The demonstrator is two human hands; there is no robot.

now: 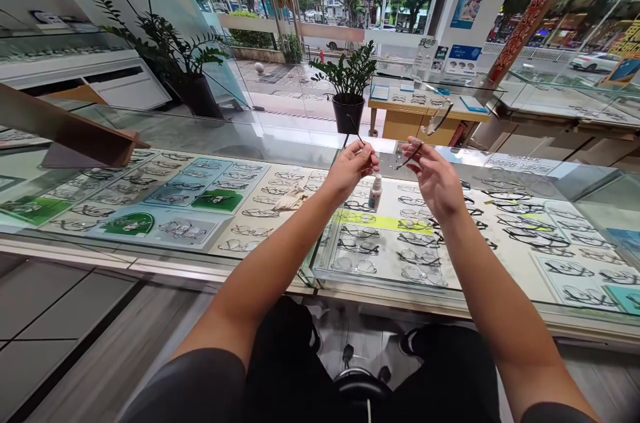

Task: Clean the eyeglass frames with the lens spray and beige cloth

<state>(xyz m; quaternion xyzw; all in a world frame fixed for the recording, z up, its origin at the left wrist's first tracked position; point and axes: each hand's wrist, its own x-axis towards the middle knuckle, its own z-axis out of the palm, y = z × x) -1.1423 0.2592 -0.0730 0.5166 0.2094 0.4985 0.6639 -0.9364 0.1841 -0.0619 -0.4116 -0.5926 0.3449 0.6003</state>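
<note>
A pair of eyeglasses (439, 119) is held up over the glass counter between my hands. My right hand (440, 181) pinches it near a lens, the fingers closed on the frame. My left hand (353, 168) is closed with fingertips together at a thin dark temple arm that rises above them. Just below the hands, a small white spray bottle (375, 193) stands upright on the counter. A crumpled beige cloth (293, 199) lies to the left of the bottle.
Many eyeglasses rest in rows inside the glass display counter (320, 279). A potted plant (349, 109) stands beyond it, another (197, 93) at the left. A brown slanted panel (75, 129) juts over the counter's left end. A wooden table (425, 115) is behind.
</note>
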